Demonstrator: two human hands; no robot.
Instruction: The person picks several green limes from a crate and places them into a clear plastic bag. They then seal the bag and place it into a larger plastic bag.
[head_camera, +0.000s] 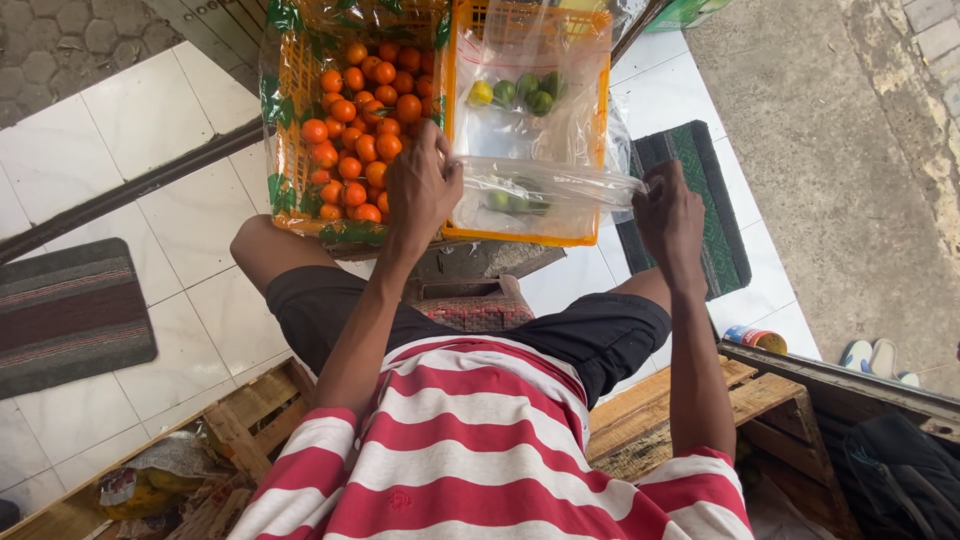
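My left hand (422, 188) and my right hand (670, 218) each grip one end of a clear plastic bag (540, 186) and stretch it sideways between them. Green limes show through the bag near its lower middle. The bag is held over an orange plastic crate (600, 130) that holds another clear bag with a few green and yellow limes (520, 92). To the left stands a second orange crate (290, 130) lined with plastic and full of small oranges (362, 130), right next to my left hand.
I sit on a wooden pallet (690, 405) in black shorts and a red-and-white striped shirt. A dark green mat (715, 200) lies on white tiles at right, a grey striped mat (70, 315) at left. A small can (755, 340) and sandals (875, 358) sit at right.
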